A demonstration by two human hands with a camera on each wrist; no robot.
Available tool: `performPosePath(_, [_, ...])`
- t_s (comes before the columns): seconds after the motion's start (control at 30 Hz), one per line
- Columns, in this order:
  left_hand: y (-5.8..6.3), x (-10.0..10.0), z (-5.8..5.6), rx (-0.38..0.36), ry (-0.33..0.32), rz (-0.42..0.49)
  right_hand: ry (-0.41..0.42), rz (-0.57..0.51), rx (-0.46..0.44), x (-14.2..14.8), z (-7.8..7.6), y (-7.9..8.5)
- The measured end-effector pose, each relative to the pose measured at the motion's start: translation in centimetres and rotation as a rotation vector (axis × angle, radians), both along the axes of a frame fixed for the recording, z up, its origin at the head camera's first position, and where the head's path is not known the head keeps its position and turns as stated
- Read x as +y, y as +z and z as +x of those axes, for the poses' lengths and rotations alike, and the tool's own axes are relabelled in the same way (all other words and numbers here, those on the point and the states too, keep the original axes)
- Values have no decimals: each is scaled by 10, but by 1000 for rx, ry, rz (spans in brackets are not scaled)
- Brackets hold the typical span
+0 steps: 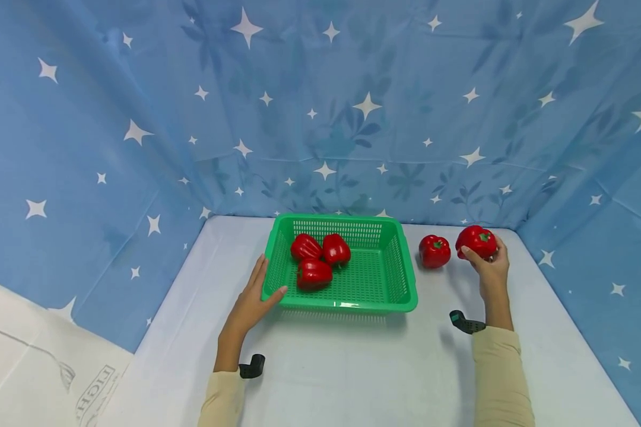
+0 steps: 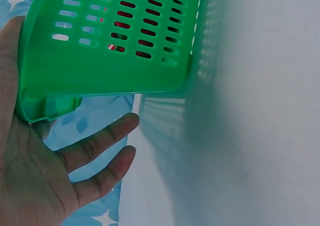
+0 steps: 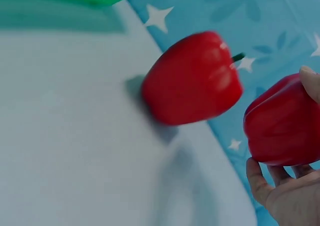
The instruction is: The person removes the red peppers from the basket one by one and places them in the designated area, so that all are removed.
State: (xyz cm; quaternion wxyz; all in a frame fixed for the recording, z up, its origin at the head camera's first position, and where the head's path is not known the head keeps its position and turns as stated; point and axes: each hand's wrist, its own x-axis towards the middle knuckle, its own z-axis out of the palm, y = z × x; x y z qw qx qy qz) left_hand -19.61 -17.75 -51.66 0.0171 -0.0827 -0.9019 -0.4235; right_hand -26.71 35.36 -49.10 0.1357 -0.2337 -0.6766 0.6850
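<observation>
My right hand (image 1: 491,270) grips a red bell pepper (image 1: 476,242) with a green stem, thumb on one side and fingers on the other. In the right wrist view that same pepper (image 3: 285,123) is held off the white surface. Just left of it stands another red bell pepper (image 1: 435,251). My left hand (image 1: 253,301) rests against the near left corner of a green plastic basket (image 1: 410,279), thumb over the rim. In the left wrist view two fingers (image 2: 100,143) stretch out straight beside the basket wall (image 2: 115,71). Inside the basket, toward its left, lie three red bell peppers (image 1: 315,274).
A white tabletop (image 1: 347,373) carries the basket and the loose pepper. Blue curtain cloth (image 1: 320,130) with white stars stands along the back and both sides. Pale printed material (image 1: 48,362) lies at the lower left.
</observation>
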Motion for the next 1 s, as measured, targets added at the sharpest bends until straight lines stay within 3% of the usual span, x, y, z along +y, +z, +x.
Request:
performPosePath(0.5, [-1, 1, -1, 1, 6, 10, 45, 101, -118, 4, -4, -35])
performPosePath(0.7, [0, 1, -1, -1, 9, 4, 53, 133, -182, 6, -6, -42])
performPosePath(1.0, [-1, 1, 0, -4, 16, 17, 75, 159, -174, 4, -12, -47])
